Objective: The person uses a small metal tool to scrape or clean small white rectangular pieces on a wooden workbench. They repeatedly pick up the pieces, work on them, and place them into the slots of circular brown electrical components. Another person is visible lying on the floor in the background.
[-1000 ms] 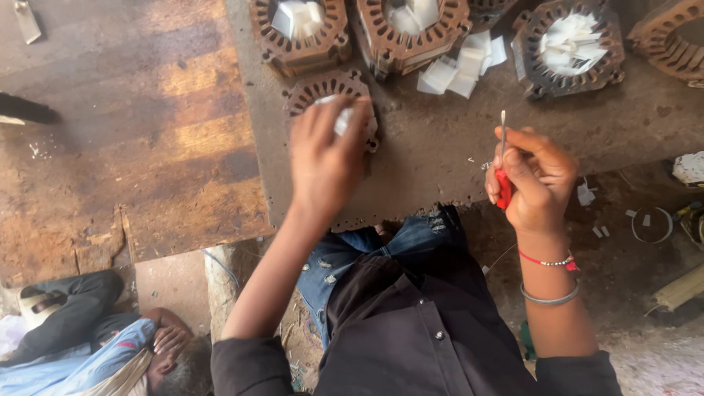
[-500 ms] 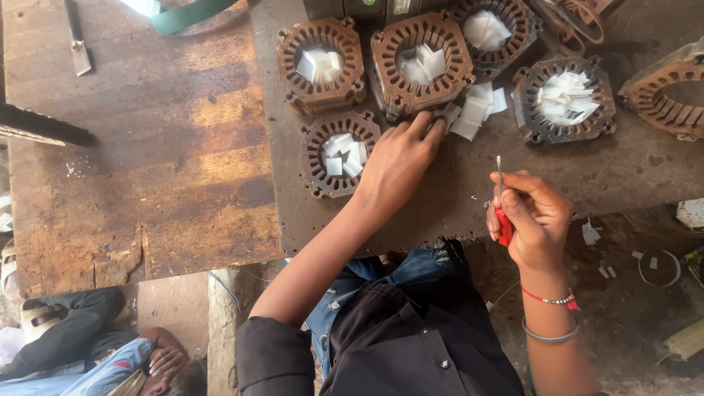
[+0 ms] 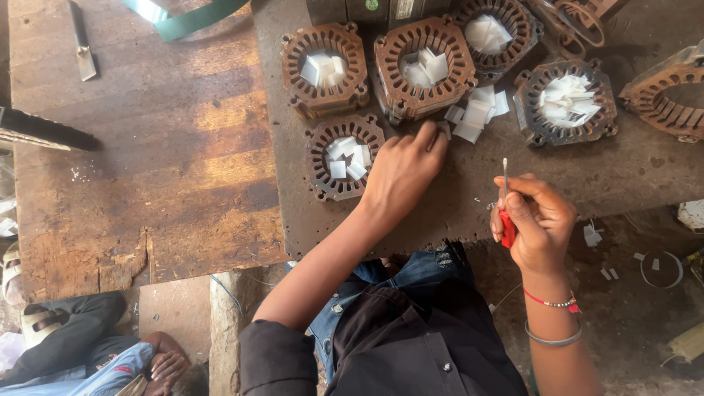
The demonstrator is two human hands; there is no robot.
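A big dark metal sheet (image 3: 623,176) lies on the wooden bench (image 3: 147,169). On the sheet sit rusty metal rings (image 3: 422,66), holding white paper slips. The left hand (image 3: 400,172) pinches loose paper pieces (image 3: 477,114) beside the middle ring. The right hand (image 3: 539,220), near the sheet's edge, grips a red-handled tool (image 3: 506,213) upright, ready.

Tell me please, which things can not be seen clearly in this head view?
- Left hand: its fingertips curl over the loose white slips, so whether they pinch one is hidden.
- Red-handled tool: the right hand covers most of the handle.
- Rusty slotted ring: cut off by the right edge.
- Person on the floor: cut off by the bottom edge.
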